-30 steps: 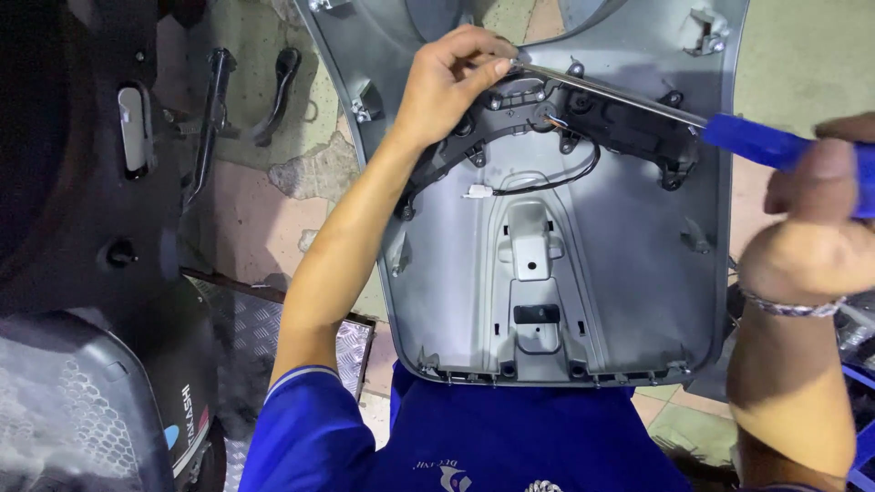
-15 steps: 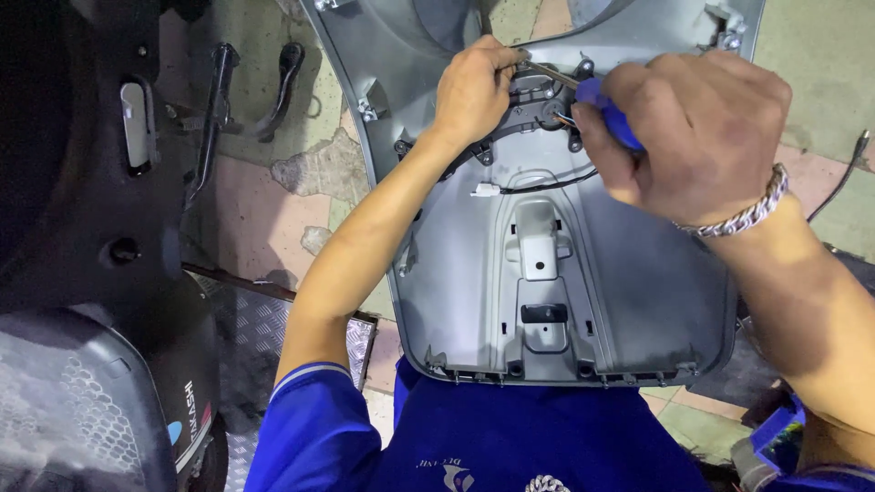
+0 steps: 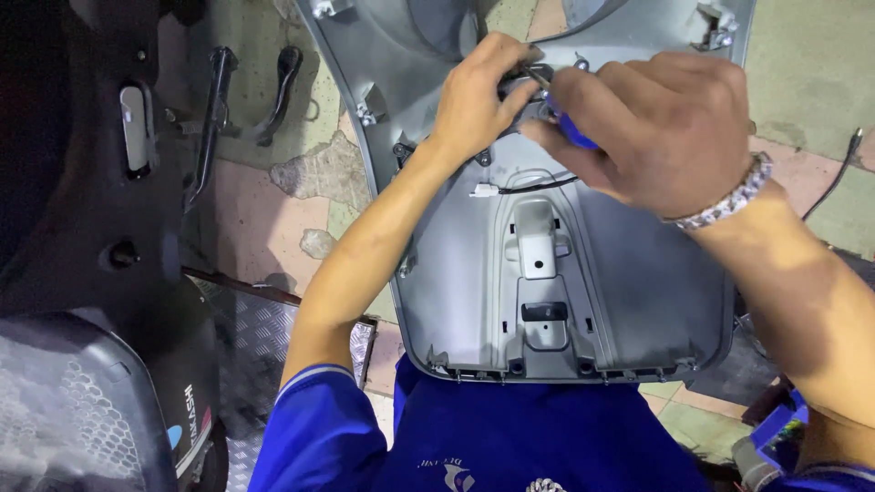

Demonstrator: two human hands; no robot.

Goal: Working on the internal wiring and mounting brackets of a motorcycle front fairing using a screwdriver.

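Observation:
A grey plastic scooter body panel [image 3: 474, 273] rests inner side up against my lap. My left hand [image 3: 478, 96] pinches a dark part with wires near the panel's top middle. My right hand [image 3: 656, 128], wearing a beaded bracelet, is closed around a blue-handled screwdriver [image 3: 572, 132] whose metal tip points at that same part, right beside my left fingers. A black wire with a white connector [image 3: 488, 190] lies across the panel just below both hands. The screwdriver's tip and the dark part are mostly hidden by my fingers.
A black scooter body [image 3: 82, 228] stands on the left, with its metal stand legs [image 3: 219, 100] on the tiled floor. A ribbed metal plate [image 3: 246, 337] lies under my left elbow. A thin cable [image 3: 843, 164] runs along the floor at right.
My right hand swung in from the far right with the screwdriver and now sits close over the panel's top, tip at the dark part. My left hand stayed on that part.

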